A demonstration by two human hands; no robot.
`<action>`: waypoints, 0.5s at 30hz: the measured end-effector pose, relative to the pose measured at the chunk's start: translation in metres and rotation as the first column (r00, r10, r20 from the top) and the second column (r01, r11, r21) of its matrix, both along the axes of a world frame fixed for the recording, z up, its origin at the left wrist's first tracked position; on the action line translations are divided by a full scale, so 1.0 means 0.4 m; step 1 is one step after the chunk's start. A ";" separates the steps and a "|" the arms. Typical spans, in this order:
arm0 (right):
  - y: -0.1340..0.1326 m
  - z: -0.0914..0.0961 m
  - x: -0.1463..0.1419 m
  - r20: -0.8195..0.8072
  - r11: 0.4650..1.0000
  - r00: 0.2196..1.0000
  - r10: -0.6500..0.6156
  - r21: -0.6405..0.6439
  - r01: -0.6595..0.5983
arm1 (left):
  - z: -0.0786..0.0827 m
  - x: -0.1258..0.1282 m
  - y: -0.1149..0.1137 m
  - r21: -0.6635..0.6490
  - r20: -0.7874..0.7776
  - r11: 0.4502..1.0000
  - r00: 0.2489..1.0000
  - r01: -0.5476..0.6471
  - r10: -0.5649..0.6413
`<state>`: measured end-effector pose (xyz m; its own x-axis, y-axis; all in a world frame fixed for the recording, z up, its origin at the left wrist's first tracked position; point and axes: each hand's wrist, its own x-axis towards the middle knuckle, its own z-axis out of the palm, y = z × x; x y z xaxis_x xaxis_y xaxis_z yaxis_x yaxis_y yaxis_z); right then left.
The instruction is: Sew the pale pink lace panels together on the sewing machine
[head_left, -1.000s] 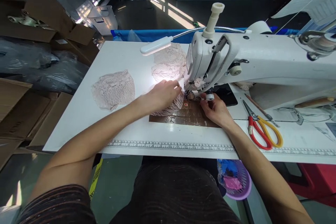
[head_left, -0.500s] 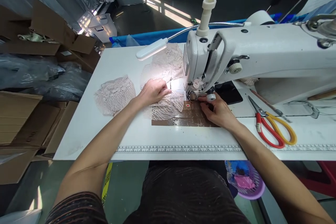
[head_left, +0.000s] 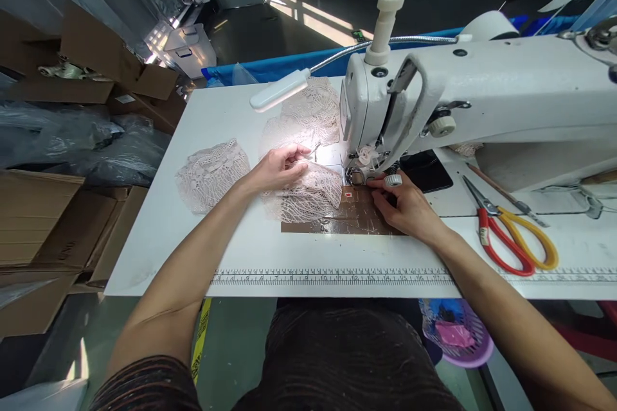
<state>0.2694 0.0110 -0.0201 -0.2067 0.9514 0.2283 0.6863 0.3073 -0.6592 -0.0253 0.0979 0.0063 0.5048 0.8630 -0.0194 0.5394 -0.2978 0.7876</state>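
Observation:
A white sewing machine (head_left: 463,96) stands on the white table (head_left: 154,231). A pale pink lace piece (head_left: 308,196) lies left of the needle, partly over a brown taped patch (head_left: 351,218). My left hand (head_left: 279,167) rests on the lace with its fingers curled, pinching the fabric's upper edge. My right hand (head_left: 407,205) lies on the brown patch just under the presser foot, fingers together near a small white knurled wheel (head_left: 393,180); I cannot make out anything in them.
Another lace piece (head_left: 212,173) lies at the left of the table, a third (head_left: 308,115) behind the lamp (head_left: 279,90). Red and yellow scissors (head_left: 511,237) lie at the right. A ruler strip (head_left: 328,277) runs along the front edge. Cardboard boxes (head_left: 43,225) stand left; a purple basket (head_left: 457,337) hangs below.
My left hand drew the lace leftward away from the needle and now curls its fingers on the fabric. My right hand stayed by the presser foot.

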 end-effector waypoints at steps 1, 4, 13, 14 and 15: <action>0.000 0.000 0.000 0.000 1.000 1.000 0.002 -0.004 -0.002 | 0.000 0.001 0.000 -0.001 -0.008 1.000 1.000 -0.008 0.007; 0.000 0.002 -0.002 -0.002 1.000 1.000 -0.009 -0.002 0.009 | -0.004 0.007 0.002 0.074 -0.066 0.996 0.996 -0.051 0.056; -0.001 -0.003 -0.003 -0.031 0.999 0.999 -0.006 0.048 0.007 | 0.013 -0.014 0.012 0.305 -0.222 0.940 0.972 0.150 -0.083; -0.001 -0.004 -0.002 -0.033 0.999 0.999 -0.004 0.052 0.006 | 0.014 -0.014 0.015 0.373 -0.268 0.910 0.960 0.182 -0.082; -0.001 -0.005 -0.001 -0.032 0.999 0.999 -0.005 0.051 0.007 | 0.013 -0.013 0.018 0.440 -0.313 0.874 0.947 0.207 -0.067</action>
